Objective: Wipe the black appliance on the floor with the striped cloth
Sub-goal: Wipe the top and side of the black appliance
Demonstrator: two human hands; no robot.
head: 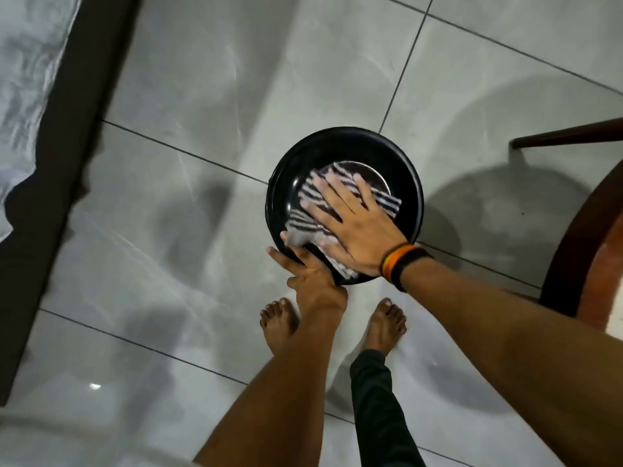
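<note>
A round black appliance (337,143) stands on the grey tiled floor just ahead of my bare feet. A black-and-white striped cloth (305,210) lies across its top, partly covering a shiny round centre plate (372,175). My right hand (354,224) lies flat on the cloth with fingers spread, pressing it down; a striped wristband sits at that wrist. My left hand (312,273) grips the appliance's near rim, thumb over the edge beside the cloth's corner.
A dark bed frame edge (64,163) with pale bedding runs down the left side. A dark wooden chair (580,237) stands at the right, its leg close to the appliance. Glossy grey floor tiles (188,96) stretch beyond and to the left.
</note>
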